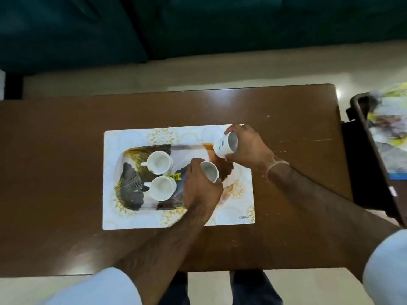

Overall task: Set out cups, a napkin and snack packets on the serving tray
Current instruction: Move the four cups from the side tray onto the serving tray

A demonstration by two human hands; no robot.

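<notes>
A patterned serving tray lies on a white placemat in the middle of the brown table. Two white cups stand upright on the tray's left half, one further back and one nearer, handles pointing left. My left hand grips a third white cup over the tray's middle. My right hand holds a fourth white cup with a blue mark, tilted, above the tray's far right corner. No napkin or snack packets show on the tray.
The brown table has its far edge toward a dark teal sofa. At the right, beside the table, stands a dark-framed surface with colourful printed items on it. Pale floor shows below the near edge.
</notes>
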